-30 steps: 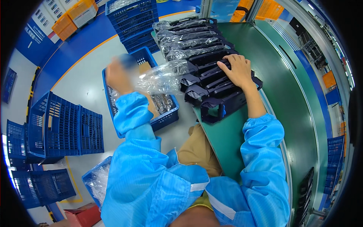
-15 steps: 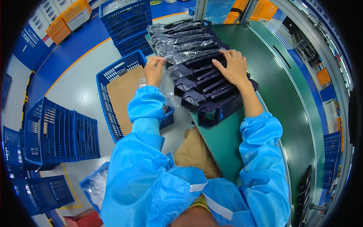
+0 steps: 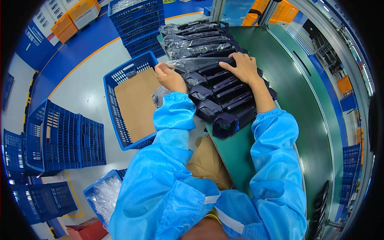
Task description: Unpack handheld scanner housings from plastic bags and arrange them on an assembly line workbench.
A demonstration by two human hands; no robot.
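My left hand (image 3: 171,78) is closed on a clear plastic bag (image 3: 188,64), drawn taut toward the left, with loose film bunched below the wrist. My right hand (image 3: 244,69) grips the upper end of a black plastic frame (image 3: 214,70), its thumb on the near side and fingers over the far side. Nearer to me lie several similar bare black frames (image 3: 226,124) in a slanted row on the green table (image 3: 236,160). Beyond my hands, more frames still in clear bags (image 3: 200,42) form the rest of the row. Part of the gripped frame is hidden by film and my right hand.
Left of the table stands a blue crate (image 3: 110,100) with cardboard (image 3: 136,102) in it. Stacked blue crates (image 3: 138,24) rise behind it, and others (image 3: 66,138) stand at far left. A crate of crumpled clear film (image 3: 106,194) sits at lower left. Metal posts (image 3: 218,10) edge the table's far end.
My left hand has moved right and slightly down, turning, and the film now stretches from it across the frame. My right hand has shifted slightly left on the frame.
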